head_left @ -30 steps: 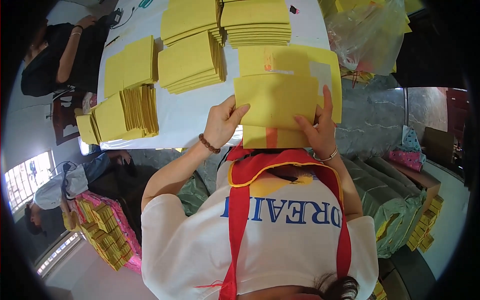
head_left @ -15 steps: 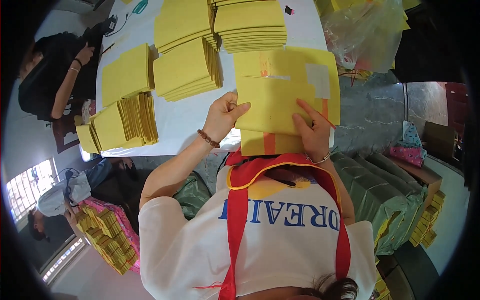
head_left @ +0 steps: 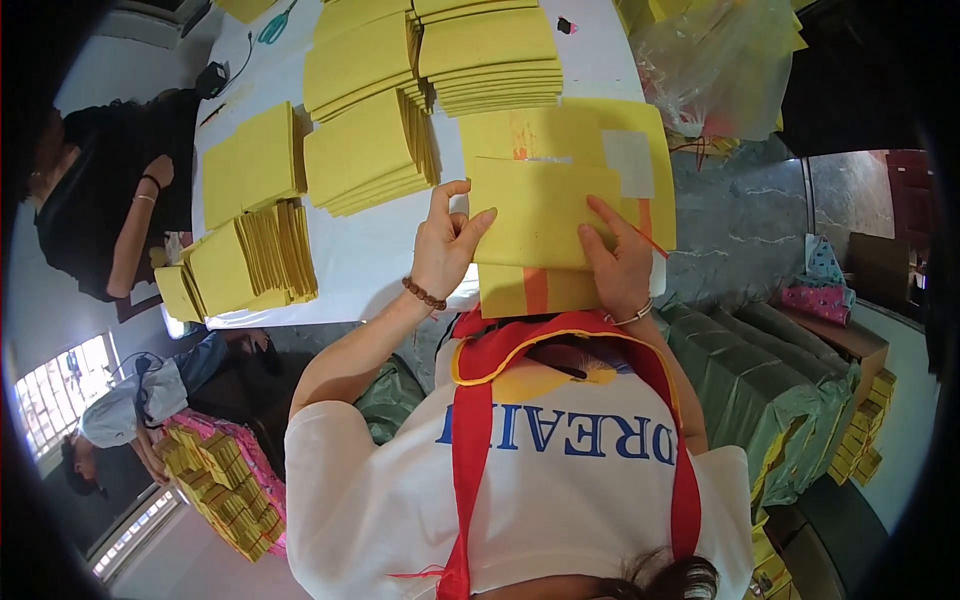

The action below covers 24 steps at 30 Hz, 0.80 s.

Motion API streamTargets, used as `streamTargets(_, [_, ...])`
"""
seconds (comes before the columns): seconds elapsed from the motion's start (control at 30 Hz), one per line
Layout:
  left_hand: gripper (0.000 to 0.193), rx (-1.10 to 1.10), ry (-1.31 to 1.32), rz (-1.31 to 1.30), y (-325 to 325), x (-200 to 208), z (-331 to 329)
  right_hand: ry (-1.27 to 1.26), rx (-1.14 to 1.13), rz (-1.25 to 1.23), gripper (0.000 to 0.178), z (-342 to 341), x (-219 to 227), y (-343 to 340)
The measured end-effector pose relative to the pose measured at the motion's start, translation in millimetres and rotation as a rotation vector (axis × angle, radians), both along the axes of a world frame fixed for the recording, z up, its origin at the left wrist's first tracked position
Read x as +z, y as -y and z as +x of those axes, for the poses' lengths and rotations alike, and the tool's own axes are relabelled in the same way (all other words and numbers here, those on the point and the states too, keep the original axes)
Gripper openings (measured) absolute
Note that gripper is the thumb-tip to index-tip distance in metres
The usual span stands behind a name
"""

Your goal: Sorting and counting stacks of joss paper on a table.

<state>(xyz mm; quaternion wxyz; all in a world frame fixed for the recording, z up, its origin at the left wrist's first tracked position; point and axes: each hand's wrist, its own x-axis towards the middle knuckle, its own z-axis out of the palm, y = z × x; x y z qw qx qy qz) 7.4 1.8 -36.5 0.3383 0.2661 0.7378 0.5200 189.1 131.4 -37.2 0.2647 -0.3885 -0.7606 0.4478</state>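
Observation:
A yellow paper piece (head_left: 540,215), flat and folded-looking, lies at the near right part of the white table, on top of other yellow paper (head_left: 530,130) with orange strips and a pale patch. My left hand (head_left: 445,240) is at its left edge, the thumb tip over the paper and the index finger stretched apart from it at the upper left corner. At the right edge, my right hand (head_left: 620,262) holds the piece, with thumb and index finger on its upper face and the other fingers partly hidden. A beaded bracelet circles my left wrist.
Several stacks of yellow paper (head_left: 365,145) cover the left and far side of the white table (head_left: 345,270). Clear plastic bags (head_left: 715,75) hang off the right side. Green wrapped bundles (head_left: 750,385) stand at lower right. Two other people are at left, one by tied yellow bundles (head_left: 225,480).
My left index finger has straightened and come away from the thumb at the paper's left edge. My right hand stays at the right edge. The view has shifted slightly.

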Motion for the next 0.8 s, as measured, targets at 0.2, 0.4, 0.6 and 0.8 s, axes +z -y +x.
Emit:
streamTargets(0.2, [0.038,-0.066,-0.682,0.068,-6,40,-6,0.062,-0.003,-0.033,0.035,-1,7,2])
streamTargets(0.4, [0.049,-0.431,-1.021,0.148,-27,37,29,0.036,0.002,0.023,0.035,2,-1,0])
streamTargets(0.6, [0.059,-0.549,-1.084,-0.001,-28,7,34,0.057,0.043,0.072,0.035,4,0,-4])
streamTargets(0.8, [0.06,-0.521,-1.132,0.001,-27,1,34,0.276,0.083,0.475,0.045,12,26,4])
